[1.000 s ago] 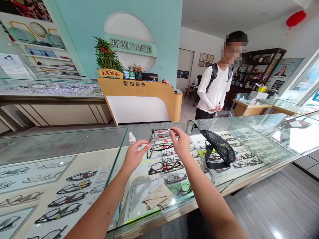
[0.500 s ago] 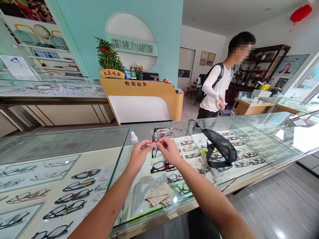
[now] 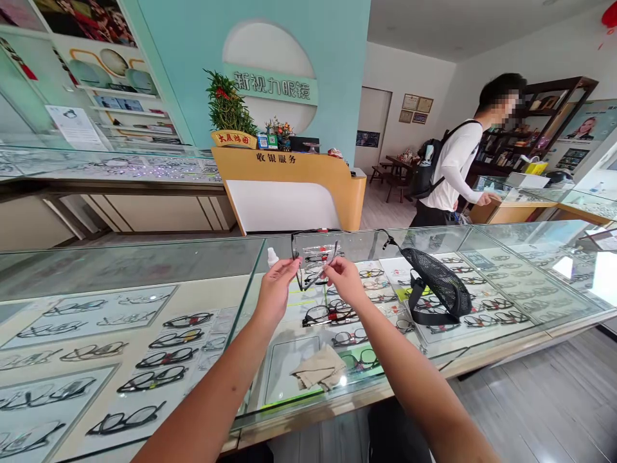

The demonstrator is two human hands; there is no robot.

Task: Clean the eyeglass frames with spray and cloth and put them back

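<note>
Above the glass showcase, a pair of dark-framed eyeglasses [image 3: 313, 283] is held up between my two hands. The fingers of my left hand [image 3: 277, 289] pinch its left side. On the right, my right hand [image 3: 346, 278] pinches the other side. Just behind my left hand stands a small white bottle [image 3: 272, 256], partly covered by it. A folded beige cloth [image 3: 319, 368] lies on the glass nearer to me. To the right of my hands, a black mesh bag with straps [image 3: 434, 286] rests on the glass.
Rows of eyeglasses fill the glass showcase [image 3: 202, 267] on both sides. Beyond it is a wooden cashier counter [image 3: 289, 168] with a potted plant [image 3: 229, 109]. A person in a white top with a black backpack [image 3: 427, 168] stands at the back right.
The eyeglasses have turned and spread wider between my hands, which are further apart. The view has shifted left. The person has turned further right and reaches an arm toward a counter.
</note>
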